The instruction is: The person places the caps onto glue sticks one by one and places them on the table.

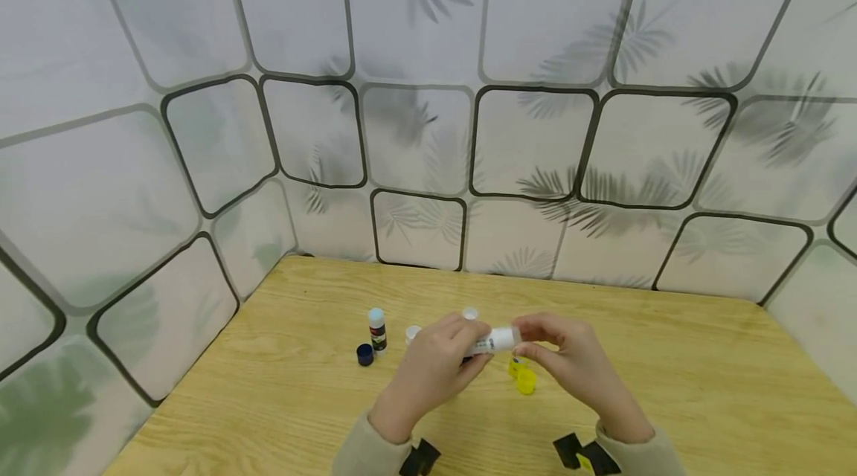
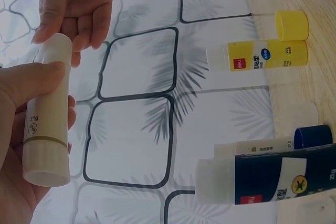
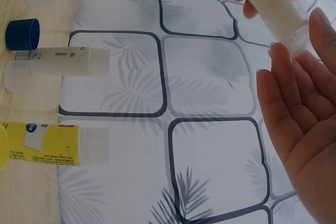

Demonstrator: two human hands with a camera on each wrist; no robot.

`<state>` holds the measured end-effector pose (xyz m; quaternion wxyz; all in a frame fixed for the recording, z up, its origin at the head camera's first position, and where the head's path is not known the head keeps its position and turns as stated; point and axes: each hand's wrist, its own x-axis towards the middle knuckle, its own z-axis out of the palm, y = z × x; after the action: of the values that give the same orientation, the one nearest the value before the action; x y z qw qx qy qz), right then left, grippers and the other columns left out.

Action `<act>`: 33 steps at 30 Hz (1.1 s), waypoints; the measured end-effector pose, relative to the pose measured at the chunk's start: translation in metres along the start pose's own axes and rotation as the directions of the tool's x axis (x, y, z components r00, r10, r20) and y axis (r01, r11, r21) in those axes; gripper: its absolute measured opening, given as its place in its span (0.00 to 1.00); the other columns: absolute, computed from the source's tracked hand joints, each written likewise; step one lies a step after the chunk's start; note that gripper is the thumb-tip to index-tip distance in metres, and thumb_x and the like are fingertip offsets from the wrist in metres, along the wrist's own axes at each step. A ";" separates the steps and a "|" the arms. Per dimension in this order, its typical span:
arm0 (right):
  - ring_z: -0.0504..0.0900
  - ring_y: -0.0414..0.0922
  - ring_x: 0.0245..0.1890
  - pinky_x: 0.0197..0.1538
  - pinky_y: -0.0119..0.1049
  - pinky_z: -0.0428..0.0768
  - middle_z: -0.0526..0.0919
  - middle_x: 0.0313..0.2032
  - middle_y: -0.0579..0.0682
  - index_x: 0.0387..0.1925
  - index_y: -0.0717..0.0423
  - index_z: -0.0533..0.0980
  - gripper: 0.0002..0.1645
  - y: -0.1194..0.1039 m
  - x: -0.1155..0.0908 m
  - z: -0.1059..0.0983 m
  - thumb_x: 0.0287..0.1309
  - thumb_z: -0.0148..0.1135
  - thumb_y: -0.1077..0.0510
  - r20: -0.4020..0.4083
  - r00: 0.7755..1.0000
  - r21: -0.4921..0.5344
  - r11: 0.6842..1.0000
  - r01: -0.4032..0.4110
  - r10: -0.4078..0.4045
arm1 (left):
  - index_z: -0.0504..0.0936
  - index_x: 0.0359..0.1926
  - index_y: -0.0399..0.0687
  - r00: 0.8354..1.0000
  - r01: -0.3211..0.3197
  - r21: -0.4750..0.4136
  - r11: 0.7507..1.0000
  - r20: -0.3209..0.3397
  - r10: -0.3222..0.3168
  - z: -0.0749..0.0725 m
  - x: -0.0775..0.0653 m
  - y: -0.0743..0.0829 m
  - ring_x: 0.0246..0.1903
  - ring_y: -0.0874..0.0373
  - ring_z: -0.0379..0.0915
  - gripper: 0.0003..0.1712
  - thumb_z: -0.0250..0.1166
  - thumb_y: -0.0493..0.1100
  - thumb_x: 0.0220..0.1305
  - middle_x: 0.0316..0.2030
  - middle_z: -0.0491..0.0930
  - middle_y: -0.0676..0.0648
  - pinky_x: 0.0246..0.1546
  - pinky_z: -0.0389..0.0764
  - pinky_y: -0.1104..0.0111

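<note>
Beige fabric sleeves [image 1: 370, 452] lead to the left-hand grip [image 1: 437, 357], clasped round a white cylindrical plastic glue stick [image 1: 497, 340] above the yellowish wood-grained desk [image 1: 710, 379], the stick's long axis running rightward to the right-hand grip [image 1: 572, 357], whose fingertips flank its end, pinch indeterminable.

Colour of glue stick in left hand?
White glue stick, with a thin darker ring near one end. Best in the left wrist view.

Head camera: set well back, facing forward and down over the bench [image 1: 254, 401] past its far edge. Left-wrist and right-wrist cameras: close range, rolled sideways; both share the white glue stick [image 2: 52, 100] and leaf-patterned backdrop [image 2: 137, 66].
</note>
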<state>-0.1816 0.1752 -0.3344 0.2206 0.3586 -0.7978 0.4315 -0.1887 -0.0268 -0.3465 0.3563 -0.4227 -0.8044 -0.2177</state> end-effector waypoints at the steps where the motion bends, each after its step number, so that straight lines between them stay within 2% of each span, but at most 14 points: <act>1: 0.79 0.38 0.31 0.32 0.33 0.78 0.81 0.33 0.52 0.38 0.64 0.76 0.16 0.000 0.000 0.000 0.42 0.64 0.72 0.000 1.000 0.002 1.000 0.000 0.000 | 0.77 0.36 0.44 1.000 0.001 -0.001 1.000 -0.004 -0.001 0.000 0.000 0.000 0.27 0.64 0.71 0.13 0.68 0.40 0.48 0.30 0.78 0.51 0.29 0.72 0.78; 8: 0.79 0.39 0.33 0.35 0.33 0.78 0.80 0.35 0.51 0.40 0.63 0.75 0.16 -0.001 0.002 0.003 0.44 0.62 0.72 -0.015 1.000 0.021 1.000 0.008 -0.007 | 0.77 0.37 0.41 0.999 0.041 -0.030 0.999 -0.013 -0.042 0.003 -0.001 0.002 0.26 0.63 0.70 0.13 0.66 0.38 0.47 0.30 0.77 0.49 0.28 0.71 0.80; 15: 0.78 0.39 0.33 0.34 0.37 0.78 0.79 0.35 0.50 0.38 0.62 0.76 0.17 -0.003 0.002 0.006 0.43 0.63 0.74 -0.075 0.997 -0.010 1.000 0.020 -0.020 | 0.76 0.39 0.40 0.994 0.107 -0.060 0.992 0.003 -0.107 0.007 -0.002 0.005 0.28 0.62 0.71 0.17 0.65 0.36 0.43 0.31 0.77 0.48 0.30 0.73 0.77; 19: 0.78 0.39 0.33 0.35 0.34 0.78 0.79 0.36 0.53 0.39 0.65 0.75 0.18 -0.004 0.002 0.008 0.42 0.62 0.75 -0.111 0.994 0.011 1.000 0.024 -0.022 | 0.75 0.40 0.41 0.988 0.153 -0.111 0.982 0.007 -0.153 0.010 -0.002 0.007 0.28 0.62 0.72 0.18 0.66 0.35 0.43 0.31 0.77 0.49 0.30 0.73 0.76; 23: 0.78 0.38 0.34 0.35 0.29 0.77 0.79 0.36 0.56 0.40 0.68 0.74 0.18 -0.005 0.002 0.012 0.43 0.61 0.76 -0.146 0.989 0.093 0.996 -0.008 0.022 | 0.76 0.38 0.41 0.981 0.181 -0.179 0.967 -0.029 -0.189 0.013 -0.001 0.009 0.28 0.63 0.72 0.16 0.67 0.34 0.43 0.31 0.77 0.49 0.30 0.73 0.77; 26: 0.77 0.37 0.33 0.34 0.29 0.77 0.78 0.35 0.57 0.41 0.69 0.73 0.17 -0.006 0.002 0.015 0.44 0.61 0.76 -0.147 0.987 0.161 0.986 -0.047 0.071 | 0.75 0.36 0.41 0.978 0.185 -0.236 0.954 -0.056 -0.203 0.014 0.000 0.011 0.26 0.64 0.70 0.15 0.67 0.33 0.43 0.30 0.77 0.49 0.28 0.71 0.79; 30: 0.77 0.38 0.30 0.32 0.31 0.77 0.77 0.33 0.54 0.42 0.68 0.71 0.18 -0.008 0.002 0.018 0.45 0.61 0.73 -0.130 0.984 0.188 0.978 -0.093 0.118 | 0.74 0.36 0.41 0.974 0.189 -0.297 0.936 -0.065 -0.218 0.016 0.000 0.014 0.24 0.64 0.68 0.15 0.67 0.32 0.44 0.29 0.76 0.48 0.24 0.69 0.82; 33: 0.77 0.38 0.30 0.31 0.32 0.78 0.78 0.32 0.53 0.42 0.66 0.70 0.19 -0.009 0.001 0.020 0.45 0.62 0.72 -0.123 0.982 0.178 0.976 -0.122 0.145 | 0.73 0.36 0.41 0.972 0.194 -0.306 0.932 -0.065 -0.224 0.017 0.000 0.015 0.24 0.64 0.68 0.15 0.66 0.32 0.45 0.29 0.76 0.48 0.24 0.69 0.82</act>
<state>-0.1763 0.1549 -0.3391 0.2134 0.2912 -0.7638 0.5350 -0.1827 -0.0079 -0.3570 0.3027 -0.3722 -0.7842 -0.3935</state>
